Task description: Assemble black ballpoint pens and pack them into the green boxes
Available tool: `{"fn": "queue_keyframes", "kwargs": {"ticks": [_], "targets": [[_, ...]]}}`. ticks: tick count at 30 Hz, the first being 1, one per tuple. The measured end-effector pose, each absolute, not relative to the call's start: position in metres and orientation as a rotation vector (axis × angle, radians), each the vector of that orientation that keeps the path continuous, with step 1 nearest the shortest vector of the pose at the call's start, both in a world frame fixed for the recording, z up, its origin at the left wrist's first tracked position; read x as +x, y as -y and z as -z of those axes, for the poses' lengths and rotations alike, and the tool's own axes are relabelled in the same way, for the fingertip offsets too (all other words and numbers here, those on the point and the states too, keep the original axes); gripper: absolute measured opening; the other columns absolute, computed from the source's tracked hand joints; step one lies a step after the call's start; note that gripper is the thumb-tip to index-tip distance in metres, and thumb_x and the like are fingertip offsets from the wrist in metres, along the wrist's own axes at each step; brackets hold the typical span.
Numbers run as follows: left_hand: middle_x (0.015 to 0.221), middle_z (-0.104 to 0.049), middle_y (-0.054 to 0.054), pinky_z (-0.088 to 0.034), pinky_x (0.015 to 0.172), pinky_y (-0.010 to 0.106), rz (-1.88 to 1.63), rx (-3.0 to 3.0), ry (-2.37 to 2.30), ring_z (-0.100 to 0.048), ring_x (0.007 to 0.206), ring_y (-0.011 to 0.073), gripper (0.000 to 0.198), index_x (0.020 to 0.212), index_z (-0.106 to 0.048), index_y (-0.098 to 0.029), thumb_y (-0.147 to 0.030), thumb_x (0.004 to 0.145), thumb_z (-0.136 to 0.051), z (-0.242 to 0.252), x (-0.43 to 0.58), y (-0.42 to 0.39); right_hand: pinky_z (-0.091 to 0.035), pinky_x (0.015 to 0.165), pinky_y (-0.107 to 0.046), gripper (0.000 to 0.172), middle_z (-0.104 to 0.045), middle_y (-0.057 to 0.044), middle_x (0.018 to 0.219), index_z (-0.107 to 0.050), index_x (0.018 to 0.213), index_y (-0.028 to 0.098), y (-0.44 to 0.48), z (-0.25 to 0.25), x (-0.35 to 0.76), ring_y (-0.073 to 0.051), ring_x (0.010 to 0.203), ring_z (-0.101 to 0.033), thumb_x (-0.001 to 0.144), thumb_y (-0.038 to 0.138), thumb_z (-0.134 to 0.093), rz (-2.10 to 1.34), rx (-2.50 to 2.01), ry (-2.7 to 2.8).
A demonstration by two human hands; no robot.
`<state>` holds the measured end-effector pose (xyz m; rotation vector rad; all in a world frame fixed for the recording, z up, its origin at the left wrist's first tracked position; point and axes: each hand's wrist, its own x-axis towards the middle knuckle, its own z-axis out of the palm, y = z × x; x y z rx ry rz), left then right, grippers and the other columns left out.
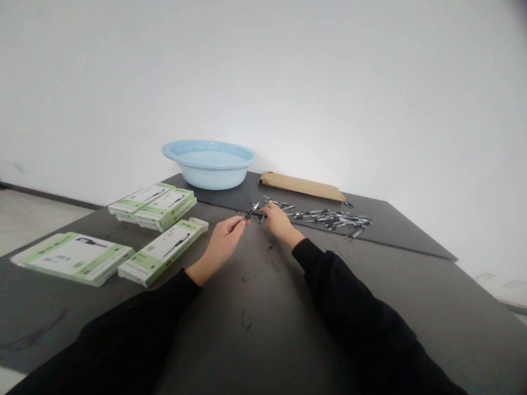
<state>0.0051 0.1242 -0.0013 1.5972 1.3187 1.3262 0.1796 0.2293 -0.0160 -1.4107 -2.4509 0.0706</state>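
Note:
My left hand [224, 237] is closed around a black pen [251, 211], whose silvery tip points up and to the right. Just right of it, my right hand [279, 221] reaches down to the table with bent fingers, at the left end of a loose spread of pens [340, 219]. Its fingertips are near small pens or pen parts, and whether it grips one cannot be made out. More pens lie behind my right hand. An open-ended green and white pen box [164, 249] lies left of my left hand.
Flattened green and white packaging [76, 257] lies at the left, with stacked boxes [158, 203] behind. A light blue basin [212, 167] stands at the back, beside a long brown paper package [302, 185]. The dark table [263, 323] has a seam across it; a white wall rises behind.

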Motion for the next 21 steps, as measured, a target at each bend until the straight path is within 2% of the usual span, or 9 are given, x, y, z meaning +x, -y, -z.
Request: {"fn": "queue_keyframes", "kwargs": {"ticks": [4, 10, 14, 18, 21], "targets": [[0.054, -0.038, -0.005, -0.024, 0.047, 0.023, -1.337, 1.519, -1.271, -0.035, 0.049, 0.0102, 0.026, 0.085, -0.064, -0.016, -0.038, 0.084, -0.049, 0.006, 0.005, -0.128, -0.034, 0.095, -0.038, 0.040, -0.059, -0.014, 0.120, -0.066, 0.116, 0.019, -0.237, 0.018, 0.173, -0.026, 0.115, -0.050, 0.087, 0.005, -0.042, 0.223, -1.545, 2.589], [0.054, -0.037, -0.006, -0.025, 0.047, 0.023, -1.326, 1.519, -1.192, -0.034, 0.047, 0.0092, 0.027, 0.086, -0.064, -0.016, -0.038, 0.086, -0.047, 0.003, 0.008, -0.124, -0.031, 0.093, -0.039, 0.031, -0.061, -0.015, 0.116, -0.072, 0.106, 0.018, -0.237, 0.019, 0.183, -0.027, 0.114, -0.049, 0.093, 0.015, -0.044, 0.222, -1.494, 2.666], [0.054, -0.040, -0.005, -0.026, 0.047, 0.023, -1.315, 1.462, -1.191, -0.036, 0.047, 0.0091, 0.026, 0.085, -0.064, -0.015, -0.037, 0.083, -0.050, 0.001, 0.010, -0.122, -0.033, 0.089, -0.036, 0.022, -0.064, -0.013, 0.110, -0.071, 0.099, 0.016, -0.205, 0.017, 0.186, -0.026, 0.106, -0.054, 0.091, 0.021, -0.051, 0.212, -1.300, 2.747], [0.053, -0.039, -0.006, -0.024, 0.045, 0.021, -1.312, 1.321, -1.145, -0.033, 0.045, 0.0077, 0.025, 0.082, -0.062, -0.015, -0.038, 0.080, -0.053, 0.000, 0.013, -0.120, -0.037, 0.079, -0.034, 0.016, -0.069, -0.012, 0.095, -0.069, 0.093, 0.016, -0.151, 0.017, 0.200, -0.024, 0.090, -0.060, 0.089, 0.022, -0.054, 0.018, -1.179, 2.731], [0.053, -0.039, -0.006, -0.024, 0.045, 0.021, -1.195, 1.371, -1.093, -0.033, 0.045, 0.0075, 0.028, 0.083, -0.064, -0.013, -0.039, 0.080, -0.053, 0.002, 0.017, -0.117, -0.040, 0.069, -0.030, 0.016, -0.071, -0.008, 0.085, -0.068, 0.096, 0.019, -0.122, 0.014, 0.227, -0.020, 0.075, -0.062, 0.088, 0.025, -0.056, -0.392, -1.243, 2.392]]}}
